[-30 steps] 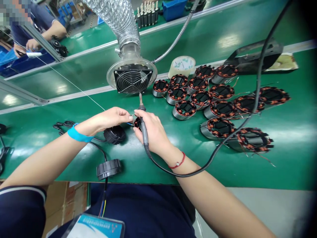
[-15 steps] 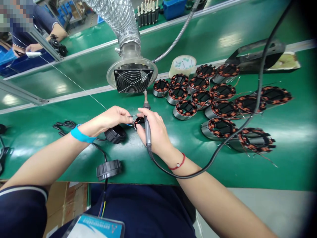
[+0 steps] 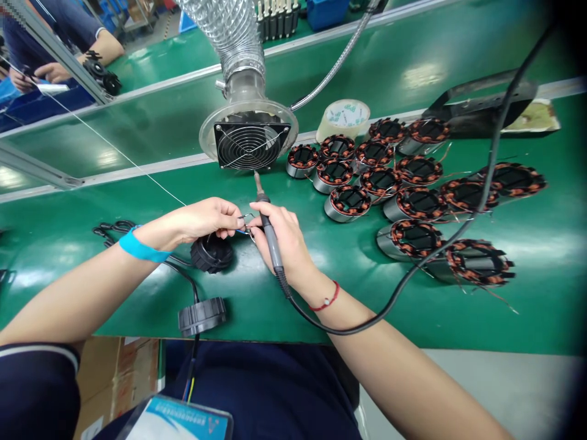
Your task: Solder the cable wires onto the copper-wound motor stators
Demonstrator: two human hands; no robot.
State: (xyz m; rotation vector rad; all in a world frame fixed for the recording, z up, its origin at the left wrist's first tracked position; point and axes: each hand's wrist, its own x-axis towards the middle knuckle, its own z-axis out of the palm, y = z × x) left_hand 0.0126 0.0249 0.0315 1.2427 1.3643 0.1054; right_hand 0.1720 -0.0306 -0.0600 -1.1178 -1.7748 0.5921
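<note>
My left hand pinches thin wires, one of them blue, left of my right hand. A soldering iron lies in the grip of my right hand, its tip pointing up toward the fan. The thumb and fingers of that hand are also close around the wire ends. Just below my left hand a round black housing rests on the green bench. Nearer the front edge stands a black ribbed ring cap with a cable through it.
A fume fan on a foil duct hangs ahead of my hands. Several copper-wound stators stand at the right, beside a tape roll. The iron's black cord loops over my right forearm. Another person's hands are at the upper left.
The iron has tilted, its tip shifting left. The wires now show between my hands, and the dark wound part that was by my right fingers is no longer visible.
</note>
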